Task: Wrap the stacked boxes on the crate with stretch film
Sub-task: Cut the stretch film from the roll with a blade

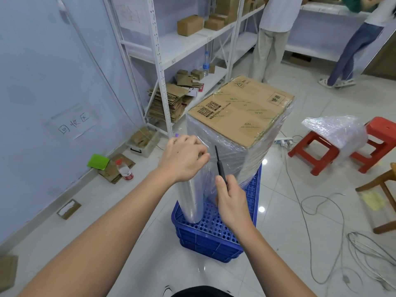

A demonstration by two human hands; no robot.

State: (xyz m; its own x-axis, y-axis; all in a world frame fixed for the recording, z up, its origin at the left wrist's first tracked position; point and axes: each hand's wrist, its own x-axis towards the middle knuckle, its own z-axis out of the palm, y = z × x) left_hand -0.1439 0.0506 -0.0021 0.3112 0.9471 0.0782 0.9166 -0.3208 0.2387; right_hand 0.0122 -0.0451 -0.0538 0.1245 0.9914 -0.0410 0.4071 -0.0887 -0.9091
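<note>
Film roll stands upright on the crate, my left hand gripping its top, right hand pinching a black cutter pointing up

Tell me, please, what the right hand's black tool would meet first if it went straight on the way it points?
Probably the stretch film spanning from the roll to the wrapped boxes; the right hand aims the black tool up along it, though depth is unclear.

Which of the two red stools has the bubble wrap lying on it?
The nearer red stool, the one closer to the wrapped boxes. The bubble wrap drapes over its right side, while the farther red stool behind it shows a bare seat.
</note>
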